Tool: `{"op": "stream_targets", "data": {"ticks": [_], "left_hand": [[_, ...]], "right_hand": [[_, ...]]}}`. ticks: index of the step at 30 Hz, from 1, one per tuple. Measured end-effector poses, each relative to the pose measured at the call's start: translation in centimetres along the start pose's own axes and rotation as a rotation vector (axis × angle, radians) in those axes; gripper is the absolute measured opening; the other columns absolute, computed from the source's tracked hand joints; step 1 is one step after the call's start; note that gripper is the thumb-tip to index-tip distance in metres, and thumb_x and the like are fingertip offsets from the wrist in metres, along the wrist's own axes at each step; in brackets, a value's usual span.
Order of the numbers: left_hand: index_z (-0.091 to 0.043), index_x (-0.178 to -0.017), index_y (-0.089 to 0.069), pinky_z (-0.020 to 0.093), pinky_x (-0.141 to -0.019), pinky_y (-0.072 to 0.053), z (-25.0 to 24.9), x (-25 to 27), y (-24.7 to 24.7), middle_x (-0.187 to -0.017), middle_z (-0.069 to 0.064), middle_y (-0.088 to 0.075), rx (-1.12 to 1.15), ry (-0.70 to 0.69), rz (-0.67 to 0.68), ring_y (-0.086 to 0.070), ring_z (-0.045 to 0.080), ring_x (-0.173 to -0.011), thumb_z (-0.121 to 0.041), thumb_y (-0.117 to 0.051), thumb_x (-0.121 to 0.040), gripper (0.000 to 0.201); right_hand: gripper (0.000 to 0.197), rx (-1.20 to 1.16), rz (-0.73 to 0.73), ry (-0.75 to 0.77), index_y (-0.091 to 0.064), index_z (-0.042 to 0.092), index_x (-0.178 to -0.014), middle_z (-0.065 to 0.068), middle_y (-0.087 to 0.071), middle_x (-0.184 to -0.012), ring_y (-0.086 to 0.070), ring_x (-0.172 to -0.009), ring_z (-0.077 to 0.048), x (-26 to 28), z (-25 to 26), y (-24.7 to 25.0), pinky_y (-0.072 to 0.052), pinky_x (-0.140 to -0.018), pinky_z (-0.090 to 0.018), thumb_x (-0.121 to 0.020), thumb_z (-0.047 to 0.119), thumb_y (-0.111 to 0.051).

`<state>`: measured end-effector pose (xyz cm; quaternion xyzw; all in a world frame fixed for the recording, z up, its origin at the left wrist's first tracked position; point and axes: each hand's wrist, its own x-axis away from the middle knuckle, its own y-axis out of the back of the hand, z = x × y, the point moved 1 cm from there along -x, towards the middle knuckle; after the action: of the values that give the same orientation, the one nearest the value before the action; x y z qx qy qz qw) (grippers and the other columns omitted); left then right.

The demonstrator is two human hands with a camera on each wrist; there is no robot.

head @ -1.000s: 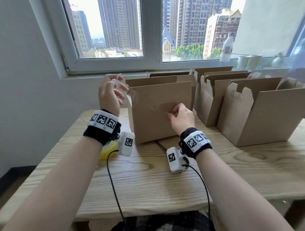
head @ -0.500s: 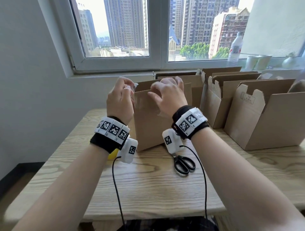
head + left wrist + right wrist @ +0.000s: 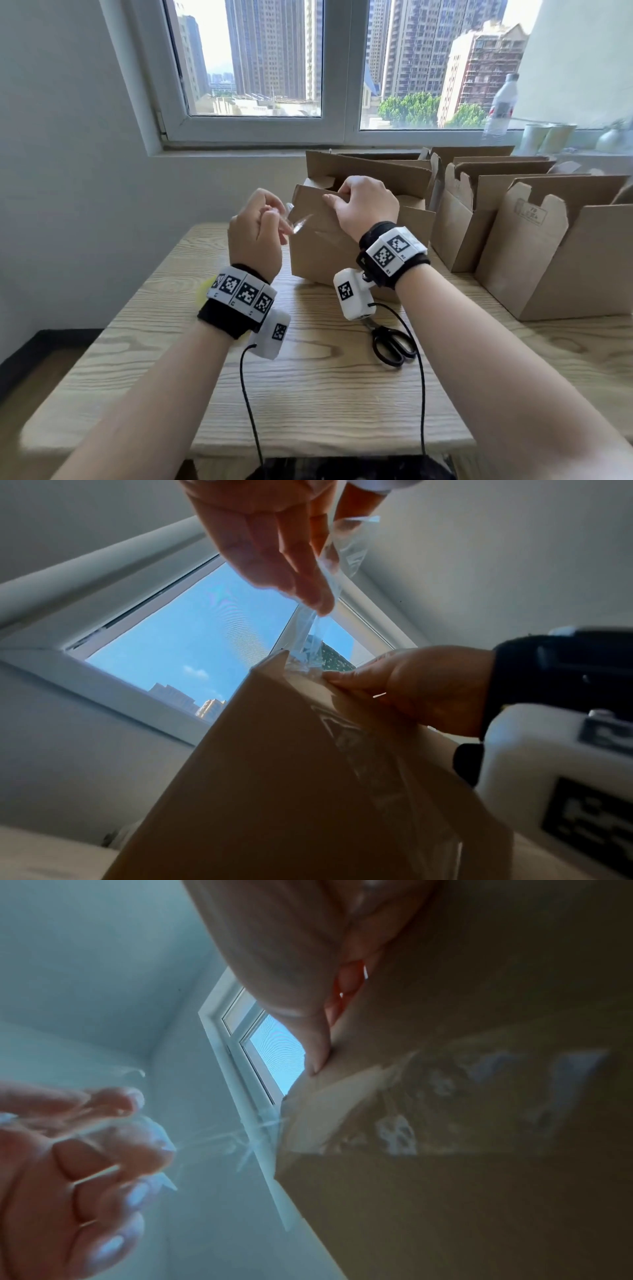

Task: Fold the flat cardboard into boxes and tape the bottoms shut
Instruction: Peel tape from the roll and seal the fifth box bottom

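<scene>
Nearest to the person, black scissors point(image 3: 392, 344) are lying on the wooden table point(image 3: 325, 394), just in front of the right wrist. A little farther out, the left hand point(image 3: 255, 236) is pinching a strip of clear tape point(image 3: 299, 222) between its curled fingers point(image 3: 308, 588) and thumb. The tape is hanging loose in the air, and its far end is sticking to the top left corner of the cardboard box point(image 3: 325, 246). The box is standing on the table just past the left hand, tipped so that a taped side is facing the person. The right hand point(image 3: 366, 205) is gripping the top edge of the box, with its fingers curling over the edge and its thumb pressing the near side, right beside the stuck end of the tape. Behind and to the right, more folded boxes point(image 3: 548, 246) are standing open. Farthest away, a plastic bottle point(image 3: 500, 106) is standing on the window sill point(image 3: 239, 150).
</scene>
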<state>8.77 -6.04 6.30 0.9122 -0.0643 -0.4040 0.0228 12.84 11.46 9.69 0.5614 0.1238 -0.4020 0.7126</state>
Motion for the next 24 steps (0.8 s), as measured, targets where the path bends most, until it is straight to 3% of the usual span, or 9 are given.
{"op": "stream_targets", "data": {"ticks": [3, 6, 10, 14, 18, 21, 24], "left_hand": [[-0.016, -0.069, -0.055, 0.038, -0.044, -0.045, -0.4, 0.1, -0.3, -0.052, 0.008, -0.061, 0.071, 0.027, 0.037, -0.053, 0.025, -0.046, -0.01, -0.037, -0.081, 0.023], [-0.015, -0.063, -0.054, 0.024, -0.043, -0.034, -2.0, 0.2, -0.6, -0.044, 0.014, -0.05, 0.2, 0.02, 0.083, -0.041, 0.022, -0.039, -0.01, -0.038, -0.078, 0.022], [-0.007, -0.065, -0.052, 0.017, -0.038, -0.027, -3.6, -0.3, -0.4, -0.04, 0.008, -0.043, 0.39, 0.031, 0.133, -0.034, 0.036, -0.035, -0.001, -0.035, -0.079, 0.024], [-0.012, -0.059, -0.052, 0.02, -0.034, -0.02, -3.6, -1.6, 0.1, -0.039, 0.001, -0.04, 0.586, 0.155, -0.009, -0.037, 0.016, -0.031, -0.008, -0.036, -0.075, 0.023], [-0.016, -0.059, -0.05, 0.025, -0.041, -0.018, -3.3, -3.3, 1.4, -0.036, -0.003, -0.028, 0.848, 0.255, -0.203, -0.019, 0.014, -0.034, -0.009, -0.031, -0.085, 0.034], [-0.014, -0.069, -0.05, 0.023, -0.042, -0.015, -2.7, -4.8, 2.8, -0.041, -0.001, -0.038, 0.809, 0.306, -0.209, -0.024, 0.015, -0.037, -0.008, -0.029, -0.091, 0.03], [-0.015, -0.079, -0.052, 0.023, -0.042, -0.024, -2.0, -4.4, 2.2, -0.049, -0.001, -0.052, 0.704, 0.388, -0.105, -0.038, 0.015, -0.043, -0.013, -0.032, -0.093, 0.024]], "right_hand": [[0.031, 0.053, -0.086, 0.043, -0.067, 0.018, -0.102, 0.002, -0.066, -0.103, -0.062, -0.095, -0.02, 0.4, 0.0, -0.8, -0.037, -0.086, -0.034, -0.095, 0.047, -0.057], [0.026, 0.07, -0.189, 0.079, -0.064, 0.016, -0.097, 0.0, -0.064, -0.099, -0.061, -0.085, -0.022, 0.4, -0.1, -1.0, -0.034, -0.088, -0.036, -0.095, 0.041, -0.06], [0.021, 0.015, -0.206, 0.112, -0.062, 0.015, -0.093, 0.0, -0.062, -0.094, -0.057, -0.082, -0.021, -0.4, -1.2, -0.7, -0.032, -0.087, -0.034, -0.095, 0.036, -0.061], [0.02, -0.072, -0.251, 0.109, -0.062, 0.01, -0.091, -0.005, -0.061, -0.093, -0.057, -0.084, -0.024, -0.8, -2.3, -0.5, -0.035, -0.09, -0.035, -0.095, 0.03, -0.063], [0.013, -0.023, -0.278, 0.203, -0.061, 0.009, -0.089, -0.007, -0.057, -0.092, -0.051, -0.082, -0.023, -0.1, -3.6, -0.9, -0.028, -0.087, -0.031, -0.089, 0.02, -0.068], [0.01, -0.083, -0.228, 0.252, -0.064, 0.009, -0.096, -0.007, -0.057, -0.097, -0.05, -0.089, -0.025, 0.4, -4.4, -1.2, -0.026, -0.092, -0.028, -0.087, 0.012, -0.069], [0.023, -0.188, -0.213, 0.344, -0.064, 0.009, -0.102, -0.007, -0.059, -0.102, -0.053, -0.103, -0.025, 0.9, -4.3, -0.9, -0.031, -0.111, -0.039, -0.081, 0.0, -0.069]]}}
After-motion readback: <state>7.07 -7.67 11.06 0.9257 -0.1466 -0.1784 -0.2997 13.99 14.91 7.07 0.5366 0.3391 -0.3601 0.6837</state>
